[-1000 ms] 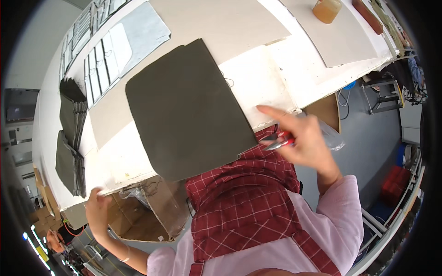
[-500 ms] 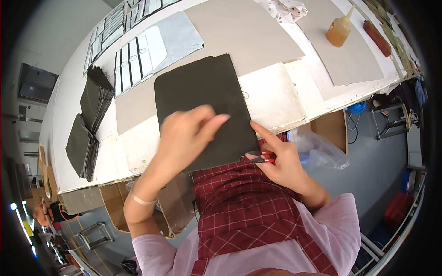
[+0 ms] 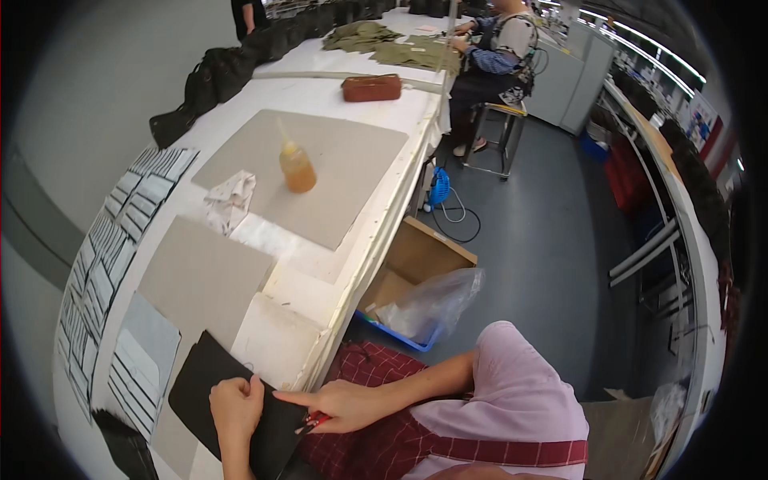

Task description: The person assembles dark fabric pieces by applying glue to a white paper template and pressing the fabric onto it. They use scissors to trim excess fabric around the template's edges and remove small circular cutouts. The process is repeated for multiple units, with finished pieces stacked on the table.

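And here the dark panel (image 3: 200, 376) is laid on the desk (image 3: 308, 94), both hands held close! The left hand (image 3: 238, 406) is kept low over the panel, fingers curled in, thumb pressed near them; whether anything is pinched there cannot be told. In the right hand (image 3: 336, 404) the red snips (image 3: 318, 419) are gripped by bent fingers, while the forefinger is stretched toward the panel's right edge. Just left of the panel, a striped piece (image 3: 144, 356) is seen. Well beyond the panel, a bottle (image 3: 298, 170) is stood on a grey board (image 3: 352, 144); nearer the panel, a crumpled cloth (image 3: 230, 200) is spotted.
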Action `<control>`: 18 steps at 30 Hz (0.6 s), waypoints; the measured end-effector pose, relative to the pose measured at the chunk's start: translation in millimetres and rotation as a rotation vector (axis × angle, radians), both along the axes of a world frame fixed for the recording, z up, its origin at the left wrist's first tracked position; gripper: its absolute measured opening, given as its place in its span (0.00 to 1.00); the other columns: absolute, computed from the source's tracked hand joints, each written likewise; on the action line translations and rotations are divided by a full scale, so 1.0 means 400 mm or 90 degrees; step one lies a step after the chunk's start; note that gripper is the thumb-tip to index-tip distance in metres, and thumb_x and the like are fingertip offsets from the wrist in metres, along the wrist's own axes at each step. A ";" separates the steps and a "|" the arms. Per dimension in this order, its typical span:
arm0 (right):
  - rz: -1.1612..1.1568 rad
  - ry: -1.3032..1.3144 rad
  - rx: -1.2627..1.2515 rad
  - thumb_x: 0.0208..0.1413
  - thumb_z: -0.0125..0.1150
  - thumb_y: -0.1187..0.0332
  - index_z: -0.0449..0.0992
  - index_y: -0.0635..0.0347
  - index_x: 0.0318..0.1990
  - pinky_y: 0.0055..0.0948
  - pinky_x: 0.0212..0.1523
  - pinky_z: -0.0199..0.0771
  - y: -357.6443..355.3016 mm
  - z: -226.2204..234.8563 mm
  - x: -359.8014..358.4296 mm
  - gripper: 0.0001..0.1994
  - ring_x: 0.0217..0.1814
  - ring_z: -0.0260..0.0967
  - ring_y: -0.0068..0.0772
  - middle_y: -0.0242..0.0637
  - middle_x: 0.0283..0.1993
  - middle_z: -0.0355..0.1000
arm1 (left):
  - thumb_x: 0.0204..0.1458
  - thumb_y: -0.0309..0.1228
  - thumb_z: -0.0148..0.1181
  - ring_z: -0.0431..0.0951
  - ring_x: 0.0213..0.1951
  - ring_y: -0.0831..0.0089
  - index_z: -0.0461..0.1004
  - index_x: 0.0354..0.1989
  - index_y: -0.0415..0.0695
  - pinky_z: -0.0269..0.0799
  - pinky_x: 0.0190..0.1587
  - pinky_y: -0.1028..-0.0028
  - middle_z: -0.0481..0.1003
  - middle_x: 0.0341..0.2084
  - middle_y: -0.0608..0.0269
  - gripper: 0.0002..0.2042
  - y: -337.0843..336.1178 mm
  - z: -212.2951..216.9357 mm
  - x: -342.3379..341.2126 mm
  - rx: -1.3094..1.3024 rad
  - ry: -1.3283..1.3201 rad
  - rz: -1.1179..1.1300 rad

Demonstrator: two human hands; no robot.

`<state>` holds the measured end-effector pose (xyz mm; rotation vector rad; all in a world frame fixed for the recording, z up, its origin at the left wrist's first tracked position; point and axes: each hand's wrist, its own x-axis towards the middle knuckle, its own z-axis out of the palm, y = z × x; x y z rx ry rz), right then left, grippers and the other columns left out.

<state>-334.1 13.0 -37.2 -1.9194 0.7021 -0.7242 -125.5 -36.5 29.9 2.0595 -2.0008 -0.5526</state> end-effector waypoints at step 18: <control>-0.068 -0.133 -0.042 0.66 0.59 0.55 0.64 0.62 0.35 0.36 0.28 0.61 -0.086 0.042 0.106 0.19 0.24 0.62 0.33 0.39 0.23 0.65 | 0.63 0.33 0.52 0.66 0.13 0.82 0.67 0.20 0.45 0.61 0.17 0.80 0.67 0.12 0.69 0.16 0.081 -0.005 0.146 0.035 0.568 -0.020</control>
